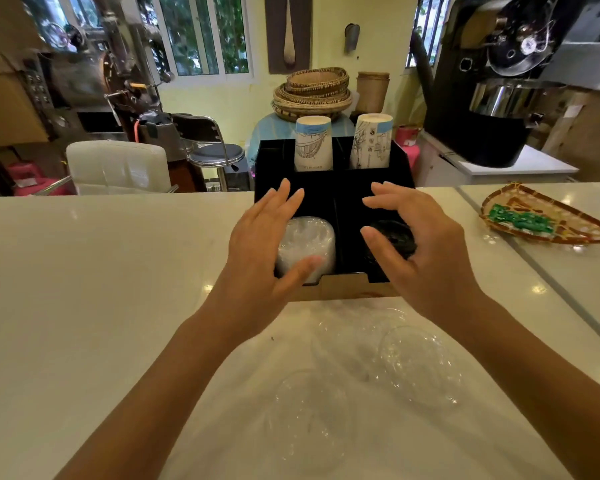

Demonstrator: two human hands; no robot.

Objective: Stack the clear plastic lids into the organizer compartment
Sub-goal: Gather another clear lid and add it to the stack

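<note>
A black organizer [326, 188] stands on the white counter. A stack of clear plastic lids [309, 242] fills its front left compartment. Black lids [397, 237] lie in the front right compartment. My left hand [262, 251] hovers at the left side of the clear stack with fingers spread, the thumb in front of the stack. Fingers apart, my right hand [420, 244] curves over the black lids and holds nothing. Loose clear lids lie on the counter near me, one at the right [418, 365], one at the front [309, 420] and one behind them [347, 337].
Two stacks of paper cups [314, 143] stand in the organizer's rear compartments. A cardboard edge [343, 289] shows under the organizer's front. A woven tray [548, 220] with green packets lies at the right. A white chair [118, 166] and a stool stand beyond the counter.
</note>
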